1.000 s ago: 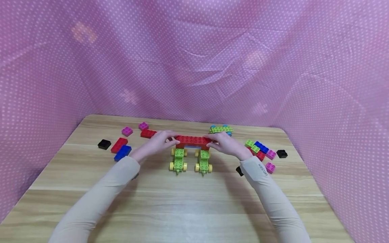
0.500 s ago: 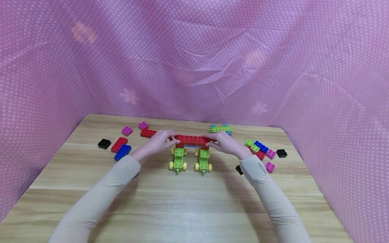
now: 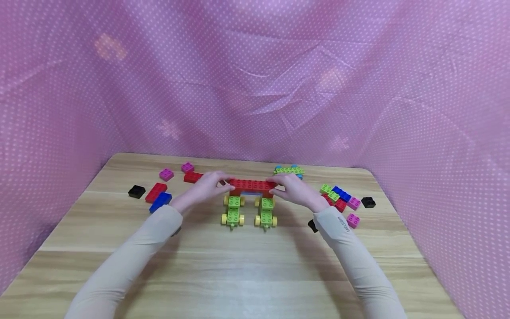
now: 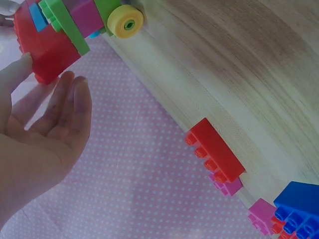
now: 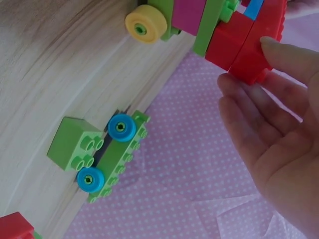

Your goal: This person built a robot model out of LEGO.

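A row of red bricks [image 3: 251, 185] bridges the top of a block structure in mid-table, with a blue brick [image 3: 252, 193] under it. Below stand two green wheeled bases, the left base [image 3: 233, 216] and the right base [image 3: 266, 217], on yellow wheels. My left hand [image 3: 207, 185] pinches the red row's left end, its thumb on the near side. At the other end, my right hand [image 3: 296, 189] pinches the red row likewise. The left wrist view shows a magenta brick [image 4: 85, 19] between green pieces beneath the red. Part of each hand's far fingers is hidden in the head view.
Left of the structure lie loose red [image 3: 156, 192], blue [image 3: 160, 202], black [image 3: 137, 191] and magenta bricks [image 3: 166, 174]. A green base with blue wheels [image 3: 289, 171] stands behind my right hand. Several mixed bricks, including a blue one [image 3: 341, 194], cluster at right. Pink dotted cloth [image 3: 255, 110] surrounds the table.
Both hands keep the same hold on the red row, and the structure stays in place. Only the head view has shifted very slightly.
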Tool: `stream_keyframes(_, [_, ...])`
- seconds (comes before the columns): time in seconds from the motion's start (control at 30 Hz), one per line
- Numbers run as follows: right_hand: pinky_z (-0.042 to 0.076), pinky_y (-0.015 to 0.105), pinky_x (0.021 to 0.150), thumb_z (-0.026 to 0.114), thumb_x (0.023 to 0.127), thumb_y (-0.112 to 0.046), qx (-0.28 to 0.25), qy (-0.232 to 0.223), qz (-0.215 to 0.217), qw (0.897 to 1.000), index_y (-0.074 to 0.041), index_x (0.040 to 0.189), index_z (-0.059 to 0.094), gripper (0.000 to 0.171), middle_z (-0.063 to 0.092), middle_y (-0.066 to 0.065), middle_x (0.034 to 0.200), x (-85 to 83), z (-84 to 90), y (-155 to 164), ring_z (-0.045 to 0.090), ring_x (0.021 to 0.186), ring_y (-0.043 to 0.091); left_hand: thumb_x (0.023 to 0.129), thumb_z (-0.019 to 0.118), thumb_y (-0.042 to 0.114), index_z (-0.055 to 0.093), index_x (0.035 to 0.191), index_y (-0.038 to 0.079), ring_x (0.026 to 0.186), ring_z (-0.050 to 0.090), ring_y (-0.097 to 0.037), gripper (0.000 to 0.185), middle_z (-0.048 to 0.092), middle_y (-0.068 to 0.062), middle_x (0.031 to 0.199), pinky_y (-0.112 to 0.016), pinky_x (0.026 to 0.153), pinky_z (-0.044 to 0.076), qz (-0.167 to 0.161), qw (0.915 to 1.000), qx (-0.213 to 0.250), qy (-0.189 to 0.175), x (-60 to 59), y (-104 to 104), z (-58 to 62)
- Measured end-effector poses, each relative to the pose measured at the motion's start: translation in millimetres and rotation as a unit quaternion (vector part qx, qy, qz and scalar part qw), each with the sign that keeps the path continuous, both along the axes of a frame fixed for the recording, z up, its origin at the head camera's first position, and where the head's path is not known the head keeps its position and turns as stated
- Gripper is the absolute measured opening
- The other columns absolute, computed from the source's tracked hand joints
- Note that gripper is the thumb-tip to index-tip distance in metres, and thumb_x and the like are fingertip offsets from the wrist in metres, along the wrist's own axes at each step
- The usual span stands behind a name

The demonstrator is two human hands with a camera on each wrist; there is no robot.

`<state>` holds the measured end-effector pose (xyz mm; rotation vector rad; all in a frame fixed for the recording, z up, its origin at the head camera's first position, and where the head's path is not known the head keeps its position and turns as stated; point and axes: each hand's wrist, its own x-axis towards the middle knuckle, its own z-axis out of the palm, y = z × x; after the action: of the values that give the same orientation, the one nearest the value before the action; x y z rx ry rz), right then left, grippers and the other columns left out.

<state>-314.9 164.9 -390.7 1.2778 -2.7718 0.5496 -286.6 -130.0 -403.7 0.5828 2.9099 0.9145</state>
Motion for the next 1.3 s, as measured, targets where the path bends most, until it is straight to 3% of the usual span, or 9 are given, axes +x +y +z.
stream_keyframes(0.23, [0.060, 0.038, 0.086, 0.066, 0.096, -0.019, -0.011, 0.002, -0.010, 1.000, -0.003, 0.127, 0.066, 0.035, 0.072, 0.013, 0.117, 0.8, -2.7, -0.5, 0.070, 0.099, 0.025, 0.093, 0.070, 0.032, 0.067, 0.127, 0.009, 0.101, 0.066, -0.022, 0.041, 0.072, -0.010, 0.118, -0.039, 0.090, 0.058, 0.025, 0.9995, 0.017, 0.008, 2.3, -0.7, -0.7])
stream_keyframes(0.5, [0.060, 0.036, 0.088, 0.067, 0.095, -0.018, -0.025, -0.011, -0.020, 0.999, -0.003, 0.126, 0.066, 0.034, 0.072, 0.013, 0.116, 1.2, -3.2, -0.4, 0.071, 0.101, 0.024, 0.093, 0.070, 0.032, 0.066, 0.127, 0.008, 0.103, 0.066, -0.023, 0.042, 0.071, -0.011, 0.120, -0.040, 0.091, 0.059, 0.021, 0.9996, 0.012, 0.012, 3.0, -2.0, 1.5])
stream_keyframes(0.67, [0.060, 0.037, 0.087, 0.067, 0.095, -0.018, -0.025, -0.019, -0.017, 0.999, -0.002, 0.126, 0.066, 0.035, 0.072, 0.014, 0.116, 1.4, -2.7, -0.7, 0.071, 0.101, 0.026, 0.094, 0.068, 0.031, 0.065, 0.126, 0.005, 0.104, 0.067, -0.026, 0.042, 0.070, -0.015, 0.122, -0.043, 0.092, 0.058, 0.007, 0.9988, 0.014, 0.047, 5.1, -17.1, 6.4])
stream_keyframes(0.87, [0.061, 0.035, 0.086, 0.069, 0.094, -0.017, -0.024, -0.023, -0.021, 0.999, -0.002, 0.126, 0.066, 0.036, 0.072, 0.014, 0.116, 0.9, -0.7, -0.2, 0.071, 0.101, 0.026, 0.093, 0.069, 0.021, 0.067, 0.121, -0.002, 0.097, 0.070, -0.031, 0.036, 0.071, -0.021, 0.116, -0.046, 0.088, 0.059, 0.004, 0.9944, 0.018, 0.104, 7.1, -60.0, 22.8])
stream_keyframes(0.93, [0.061, 0.035, 0.086, 0.069, 0.094, -0.018, -0.023, -0.025, -0.021, 0.999, -0.002, 0.126, 0.066, 0.036, 0.072, 0.014, 0.116, 0.7, -0.1, 0.0, 0.071, 0.101, 0.026, 0.093, 0.069, 0.019, 0.067, 0.121, -0.004, 0.098, 0.070, -0.034, 0.036, 0.071, -0.023, 0.115, -0.048, 0.087, 0.058, 0.013, 0.9944, 0.016, 0.104, 8.1, -79.8, 26.8])
stream_keyframes(1.07, [0.061, 0.035, 0.087, 0.069, 0.094, -0.017, -0.027, -0.031, -0.018, 0.999, -0.001, 0.126, 0.066, 0.036, 0.072, 0.015, 0.117, 0.3, 0.7, 0.1, 0.071, 0.102, 0.027, 0.096, 0.066, 0.022, 0.064, 0.126, -0.003, 0.103, 0.068, -0.037, 0.039, 0.068, -0.026, 0.120, -0.053, 0.089, 0.057, 0.054, 0.9963, 0.005, 0.066, 13.7, -122.5, 31.1])
stream_keyframes(1.17, [0.061, 0.036, 0.087, 0.069, 0.094, -0.017, -0.029, -0.034, -0.018, 0.999, -0.001, 0.126, 0.066, 0.036, 0.072, 0.015, 0.118, 0.2, 0.7, 0.2, 0.071, 0.102, 0.027, 0.098, 0.062, 0.026, 0.060, 0.130, -0.003, 0.109, 0.065, -0.041, 0.043, 0.064, -0.027, 0.128, -0.056, 0.091, 0.055, 0.084, 0.9954, -0.019, 0.044, 18.9, -154.0, 27.3])
stream_keyframes(1.3, [0.061, 0.036, 0.087, 0.069, 0.093, -0.017, -0.026, -0.037, -0.019, 0.999, -0.001, 0.126, 0.066, 0.036, 0.072, 0.015, 0.118, 0.1, 0.3, 0.1, 0.071, 0.102, 0.026, 0.099, 0.061, 0.023, 0.059, 0.130, -0.006, 0.114, 0.060, -0.046, 0.042, 0.061, -0.030, 0.131, -0.061, 0.094, 0.051, 0.082, 0.9944, -0.054, 0.038, 23.3, -191.6, 14.5])
